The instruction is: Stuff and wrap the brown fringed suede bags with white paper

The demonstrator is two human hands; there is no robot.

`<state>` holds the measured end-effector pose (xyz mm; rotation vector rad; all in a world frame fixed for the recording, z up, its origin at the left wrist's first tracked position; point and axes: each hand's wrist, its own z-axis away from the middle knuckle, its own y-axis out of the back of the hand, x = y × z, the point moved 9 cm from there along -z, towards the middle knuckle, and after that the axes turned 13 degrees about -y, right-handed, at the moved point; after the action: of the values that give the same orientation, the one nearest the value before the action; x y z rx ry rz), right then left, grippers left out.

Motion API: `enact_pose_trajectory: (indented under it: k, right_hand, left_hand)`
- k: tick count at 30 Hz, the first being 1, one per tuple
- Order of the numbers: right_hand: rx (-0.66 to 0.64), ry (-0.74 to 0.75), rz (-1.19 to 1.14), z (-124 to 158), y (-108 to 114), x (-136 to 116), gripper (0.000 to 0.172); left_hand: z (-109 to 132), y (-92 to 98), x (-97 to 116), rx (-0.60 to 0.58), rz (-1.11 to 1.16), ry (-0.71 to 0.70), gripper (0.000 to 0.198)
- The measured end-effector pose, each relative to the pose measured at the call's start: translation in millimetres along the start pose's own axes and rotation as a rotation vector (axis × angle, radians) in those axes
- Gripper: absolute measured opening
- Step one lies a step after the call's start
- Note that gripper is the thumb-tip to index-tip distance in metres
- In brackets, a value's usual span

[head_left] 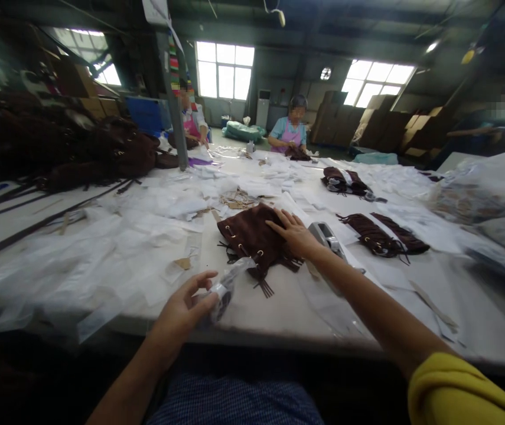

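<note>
A dark brown suede-like bag (252, 227) with metal eyelets and fringed ends lies on the white table in front of me. My right hand (295, 233) rests on its right side, fingers stretched out over the material. Closer to the table's front edge, my left hand (190, 302) pinches a clear plastic-wrapped piece (224, 290) between thumb and fingers. That piece reaches up to the bag's lower edge; what is inside the plastic is hard to make out. Just right of my right hand stands a grey tape dispenser (325, 236), partly hidden by my forearm.
Folded brown bags with white bands (383, 233) lie at the right. Loose plastic sleeves (114, 254) cover the left side, with a brown heap (119, 150) behind. A post (176, 100) rises beyond. A co-worker (290, 130) handles brown material across the table; another person sits left.
</note>
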<state>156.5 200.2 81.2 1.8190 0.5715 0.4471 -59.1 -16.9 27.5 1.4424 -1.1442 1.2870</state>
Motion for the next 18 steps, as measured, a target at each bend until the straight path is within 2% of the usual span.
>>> enact_pose_trajectory:
  k: [3, 5, 7, 10, 12, 14, 16, 18]
  right_hand:
    - [-0.02, 0.161, 0.01, -25.1, -10.7, -9.4, 0.046]
    - [0.032, 0.164, -0.106, -43.4, 3.5, -7.8, 0.038]
    - [0.099, 0.099, -0.254, -64.8, 29.9, 3.2, 0.042]
    - [0.13, -0.049, -0.474, -96.4, 72.8, 27.7, 0.035]
    - [0.063, -0.167, -0.698, -112.1, 92.5, 42.5, 0.027]
    - [-0.038, -0.266, -1.009, -119.5, 102.7, 49.2, 0.031]
    - [-0.116, -0.314, -1.305, -118.9, 106.5, 46.3, 0.033]
    - [-0.177, -0.339, -1.487, -113.2, 102.1, 39.1, 0.034]
  left_hand:
    - [-18.8, 4.8, 18.0, 0.035, 0.194, 0.031, 0.052]
    - [-36.0, 11.4, 38.2, 0.067, 0.295, 0.012, 0.048]
    - [-56.3, 24.4, 66.7, 0.128, 0.404, -0.064, 0.041]
    - [-89.5, 54.3, 124.0, 0.228, 0.542, -0.307, 0.03]
    - [-111.7, 72.5, 163.3, 0.231, 0.585, -0.506, 0.031]
    - [-133.0, 88.4, 188.1, 0.239, 0.587, -0.666, 0.034]
    - [-153.5, 100.0, 186.4, 0.297, 0.559, -0.718, 0.037]
    - [-171.2, 100.2, 156.9, 0.356, 0.502, -0.628, 0.045]
